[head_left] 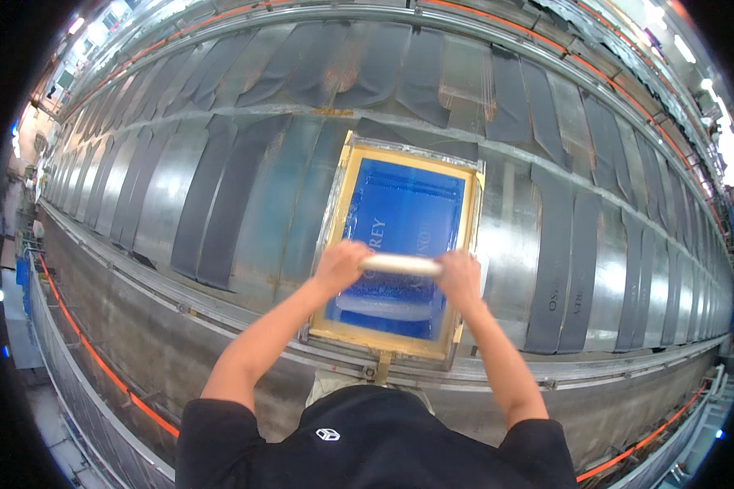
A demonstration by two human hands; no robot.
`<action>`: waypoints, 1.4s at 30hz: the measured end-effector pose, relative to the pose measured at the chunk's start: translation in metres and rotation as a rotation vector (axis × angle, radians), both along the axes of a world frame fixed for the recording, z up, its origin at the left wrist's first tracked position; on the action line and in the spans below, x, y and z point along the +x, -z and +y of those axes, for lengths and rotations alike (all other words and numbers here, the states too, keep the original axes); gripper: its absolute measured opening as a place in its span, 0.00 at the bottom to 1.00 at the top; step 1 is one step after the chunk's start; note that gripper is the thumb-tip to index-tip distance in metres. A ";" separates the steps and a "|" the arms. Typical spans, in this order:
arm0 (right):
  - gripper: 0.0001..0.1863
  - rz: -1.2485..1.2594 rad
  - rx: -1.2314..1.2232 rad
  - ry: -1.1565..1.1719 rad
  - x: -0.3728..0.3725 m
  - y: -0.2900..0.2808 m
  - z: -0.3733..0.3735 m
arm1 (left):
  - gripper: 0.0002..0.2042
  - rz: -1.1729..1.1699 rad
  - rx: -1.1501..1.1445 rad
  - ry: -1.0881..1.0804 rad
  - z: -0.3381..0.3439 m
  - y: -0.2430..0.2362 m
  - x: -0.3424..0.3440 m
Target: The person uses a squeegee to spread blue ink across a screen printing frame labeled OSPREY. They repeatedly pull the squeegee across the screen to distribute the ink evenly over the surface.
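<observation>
A screen-printing frame with yellow taped edges lies on the long metal table straight in front of me. Its blue mesh carries pale lettering, and a glossy wet-looking band runs across the near part. Both my fists grip the pale bar of a squeegee over the mesh. My left hand is wrapped round its left end, my right hand round its right end. The bar is slightly blurred, and I cannot make out its blade.
Dark grey fabric pieces lie in two rows along the metal table; some to the right bear pale print. A metal rail edges the near side. Orange lines run along both sides of the table.
</observation>
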State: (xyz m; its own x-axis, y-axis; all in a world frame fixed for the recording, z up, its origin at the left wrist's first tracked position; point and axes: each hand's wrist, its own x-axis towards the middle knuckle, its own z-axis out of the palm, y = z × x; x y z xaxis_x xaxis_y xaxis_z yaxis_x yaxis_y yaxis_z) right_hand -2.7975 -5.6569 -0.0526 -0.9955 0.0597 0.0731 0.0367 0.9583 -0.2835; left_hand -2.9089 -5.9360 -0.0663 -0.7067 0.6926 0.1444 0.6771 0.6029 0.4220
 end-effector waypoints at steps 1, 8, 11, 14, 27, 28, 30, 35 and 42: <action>0.14 -0.003 0.031 0.014 -0.033 0.003 0.015 | 0.11 -0.022 -0.047 -0.015 0.016 0.000 -0.033; 0.22 -0.166 -0.064 0.095 -0.190 0.000 0.098 | 0.14 -0.138 -0.155 -0.037 0.099 -0.004 -0.199; 0.23 -0.178 -0.114 0.205 -0.191 0.001 0.091 | 0.13 -0.026 -0.144 -0.062 0.103 0.012 -0.204; 0.20 -0.140 -0.087 0.195 -0.173 0.021 0.077 | 0.11 -0.085 -0.184 -0.099 0.093 0.000 -0.181; 0.20 0.027 -0.188 0.016 0.134 0.019 -0.052 | 0.13 0.011 -0.061 -0.024 -0.045 -0.003 0.123; 0.21 0.074 -0.188 -0.050 0.135 0.002 -0.051 | 0.14 0.001 -0.043 -0.033 -0.049 -0.001 0.129; 0.23 0.059 -0.447 0.034 0.124 0.002 -0.033 | 0.14 0.005 -0.089 -0.022 -0.048 0.001 0.127; 0.21 0.293 -0.467 0.511 0.033 0.075 0.086 | 0.18 -0.070 -0.111 -0.011 -0.048 -0.006 0.134; 0.16 0.115 -0.756 0.684 -0.002 0.089 0.105 | 0.22 -0.160 -0.121 0.008 -0.062 0.012 0.141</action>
